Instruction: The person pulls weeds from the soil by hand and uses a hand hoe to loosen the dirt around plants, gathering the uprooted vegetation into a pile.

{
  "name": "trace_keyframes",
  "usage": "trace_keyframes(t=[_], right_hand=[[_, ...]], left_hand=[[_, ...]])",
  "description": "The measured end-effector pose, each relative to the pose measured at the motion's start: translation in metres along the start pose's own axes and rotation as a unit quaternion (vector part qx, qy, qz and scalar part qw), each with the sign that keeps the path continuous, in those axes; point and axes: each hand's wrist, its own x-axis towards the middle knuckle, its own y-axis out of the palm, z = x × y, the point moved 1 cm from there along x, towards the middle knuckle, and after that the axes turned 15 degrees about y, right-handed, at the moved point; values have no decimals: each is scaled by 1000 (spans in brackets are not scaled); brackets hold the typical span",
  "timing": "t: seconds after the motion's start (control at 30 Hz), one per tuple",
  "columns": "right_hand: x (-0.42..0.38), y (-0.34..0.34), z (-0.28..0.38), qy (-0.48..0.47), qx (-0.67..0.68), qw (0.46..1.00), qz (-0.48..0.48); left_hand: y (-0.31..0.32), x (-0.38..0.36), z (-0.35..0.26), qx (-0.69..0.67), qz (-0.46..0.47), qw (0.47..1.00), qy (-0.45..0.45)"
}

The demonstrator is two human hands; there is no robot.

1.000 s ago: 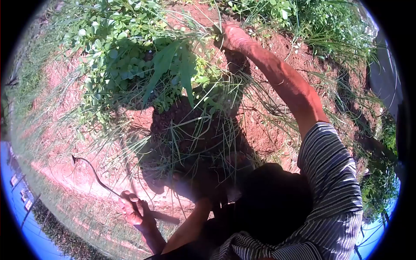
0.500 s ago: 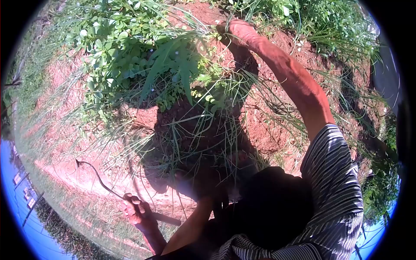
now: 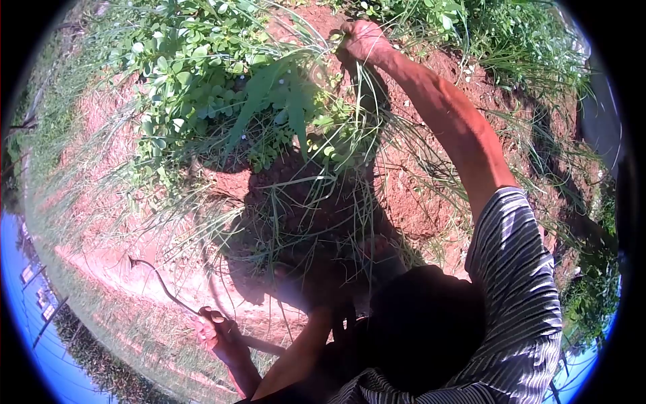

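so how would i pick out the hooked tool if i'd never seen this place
From the leafy clump up top, drop to the left hand at lower left. The hooked tool is in its grip, a thin neck curving out to a small head. It is dark and smooth, unlike the green grass blades nearby.

At the upper centre of the frame, the right hand is at long grass blades, its grip unclear, beside leafy plants. At lower left, the left hand grips a tool with a thin curved neck, above reddish soil and grass. A striped sleeve fills the right.
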Motion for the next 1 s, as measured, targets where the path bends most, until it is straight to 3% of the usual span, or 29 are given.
trace_keyframes(t=[0.03,0.07,0.13,0.2,0.27,0.3,0.33,0.4,0.43,0.5,0.53,0.6,0.63,0.7,0.73,0.77,0.87,0.9,0.97,1.0], right_hand=[[-4,-11,1,80,253,963,44],[2,-17,-1,86,303,949,33],[-44,-98,35,47,456,884,88],[-44,-109,20,90,488,850,176],[-73,-106,-9,84,350,903,234],[-85,-97,-30,30,228,930,287],[-108,-109,-29,57,64,964,253],[-115,-90,-68,186,101,937,279],[-112,-85,-77,200,95,948,227],[-108,-77,-80,184,139,968,99],[-102,-78,-75,143,39,989,22],[-71,-47,-92,194,-47,978,68],[-61,-29,-105,72,-112,991,24],[-52,-21,-117,104,-129,986,-12],[-51,-18,-120,119,-138,983,-26],[-47,-15,-123,174,-51,981,-62],[-35,-13,-130,8,-152,972,-182],[-41,-42,-107,136,6,989,-57],[-20,-38,-105,27,-303,953,4],[-11,-41,-107,53,-255,964,55]], left_hand=[[-2,2,3,21,-32,999,3],[-3,1,6,41,-63,997,4],[1,1,-1,40,-37,999,-1],[10,-1,-3,36,-45,998,2],[-2,0,2,57,-40,997,18],[0,0,6,93,-44,994,43],[1,-1,0,105,-19,994,17],[0,-4,2,262,26,964,37],[1,-6,1,337,45,939,47],[6,-6,4,354,65,926,112],[1,-5,9,392,100,900,164],[15,-1,5,355,65,920,154],[25,0,1,275,-4,957,90],[41,3,-11,45,-25,999,-16],[43,2,-10,81,-41,996,0],[44,-1,-6,116,-58,991,14],[40,-8,-2,211,-23,976,42],[36,-10,-3,260,6,963,70],[24,-12,3,370,57,915,150],[19,-13,5,429,83,877,198]])
